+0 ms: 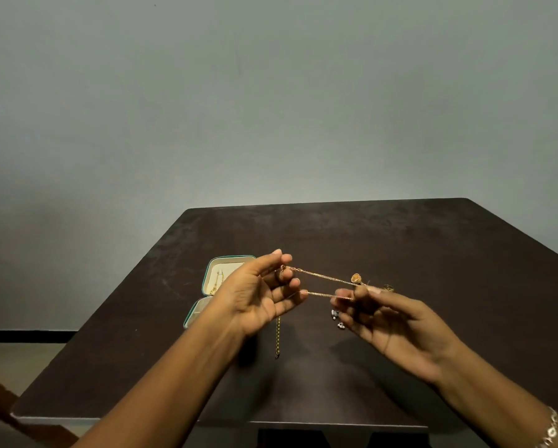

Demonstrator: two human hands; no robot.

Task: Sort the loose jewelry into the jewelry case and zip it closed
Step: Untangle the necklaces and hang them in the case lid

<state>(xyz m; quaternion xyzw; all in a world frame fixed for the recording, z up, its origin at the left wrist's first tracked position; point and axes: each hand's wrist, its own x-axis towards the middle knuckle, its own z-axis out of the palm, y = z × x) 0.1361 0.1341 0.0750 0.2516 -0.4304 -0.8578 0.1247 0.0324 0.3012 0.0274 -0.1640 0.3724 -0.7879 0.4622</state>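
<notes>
A thin gold chain necklace (323,279) is stretched in two strands between my hands above the table. My left hand (258,299) pinches one end with thumb and fingertips. The other end is pinched by my right hand (390,321), beside a small gold pendant (356,278). Behind my left hand lies the open teal jewelry case (213,270) with a cream lining and gold pieces inside; my hand and forearm hide part of it. A dark beaded chain (277,337) lies on the table below my left hand. Small silver pieces (337,319) lie by my right fingers.
The dark brown table (432,253) stands against a plain grey wall, with its left and front edges in view. A silver bracelet (550,430) is on my right wrist.
</notes>
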